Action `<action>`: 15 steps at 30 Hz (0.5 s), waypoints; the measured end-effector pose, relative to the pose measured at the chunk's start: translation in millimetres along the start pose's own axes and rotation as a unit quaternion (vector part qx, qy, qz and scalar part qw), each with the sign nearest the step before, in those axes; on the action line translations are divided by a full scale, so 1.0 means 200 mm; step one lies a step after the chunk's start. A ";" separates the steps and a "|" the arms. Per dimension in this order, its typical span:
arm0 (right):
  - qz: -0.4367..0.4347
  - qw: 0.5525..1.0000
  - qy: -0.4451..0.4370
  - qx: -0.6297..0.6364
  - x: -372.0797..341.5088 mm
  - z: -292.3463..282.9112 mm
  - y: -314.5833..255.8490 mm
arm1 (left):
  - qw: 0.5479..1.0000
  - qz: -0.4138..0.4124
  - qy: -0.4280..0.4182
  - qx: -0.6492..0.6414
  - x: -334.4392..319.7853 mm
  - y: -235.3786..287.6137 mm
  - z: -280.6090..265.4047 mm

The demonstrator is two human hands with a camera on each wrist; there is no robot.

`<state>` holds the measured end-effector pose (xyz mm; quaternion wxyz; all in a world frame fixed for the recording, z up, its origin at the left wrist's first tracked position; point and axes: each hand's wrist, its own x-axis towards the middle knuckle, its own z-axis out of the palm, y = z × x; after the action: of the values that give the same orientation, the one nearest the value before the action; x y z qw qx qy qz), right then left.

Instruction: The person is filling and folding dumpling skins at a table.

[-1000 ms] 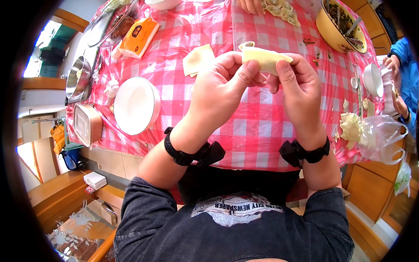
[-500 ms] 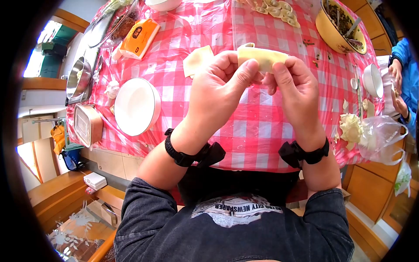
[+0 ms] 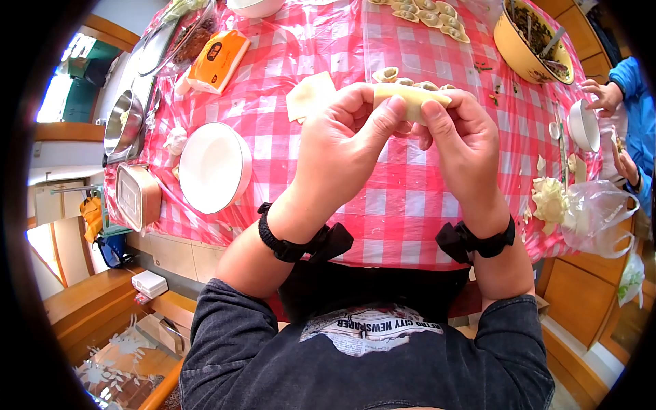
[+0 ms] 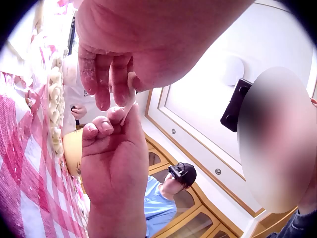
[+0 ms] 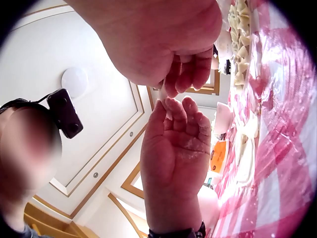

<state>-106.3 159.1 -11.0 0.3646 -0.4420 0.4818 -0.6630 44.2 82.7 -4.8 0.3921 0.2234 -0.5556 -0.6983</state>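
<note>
Both hands hold a folded pale-yellow wonton wrapper (image 3: pixel 410 100) above the table in the head view. My left hand (image 3: pixel 345 143) pinches its left end between thumb and fingers. At the other end, my right hand (image 3: pixel 468 140) pinches it the same way, thumb on the near face. Whatever lies inside the fold is hidden. Just behind it, a row of folded wontons (image 3: pixel 386 74) shows over its top edge. A stack of flat wrappers (image 3: pixel 307 96) lies left of the hands. White flour marks the left hand's palm (image 5: pixel 188 148) in the right wrist view.
More wontons (image 3: pixel 430 15) stand at the far side. A yellow basin of filling (image 3: pixel 509 51) is at far right, a white bowl (image 3: pixel 583 126) nearer. On the left are a white dish (image 3: pixel 214 167) and an orange tissue pack (image 3: pixel 217 61). Another person's hand (image 3: pixel 603 97) is near the white bowl.
The wrapper and my fingers have shifted slightly, uncovering wontons behind. A hand at the far edge has left view. The blue-sleeved person's hand has moved up beside the white bowl.
</note>
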 end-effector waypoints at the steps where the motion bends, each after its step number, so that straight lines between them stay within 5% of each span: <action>1: -0.001 1.000 0.000 -0.002 0.00 0.00 0.00 | 1.000 0.000 0.004 -0.002 0.00 0.00 0.00; 15: -0.019 1.000 0.003 -0.019 0.00 -0.01 0.01 | 0.999 -0.027 0.003 -0.034 0.01 0.02 -0.01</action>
<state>-107.8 158.7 -13.5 0.3425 -0.4561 0.4868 -0.6616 45.4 79.9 -1.1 0.3826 0.2270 -0.5243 -0.7261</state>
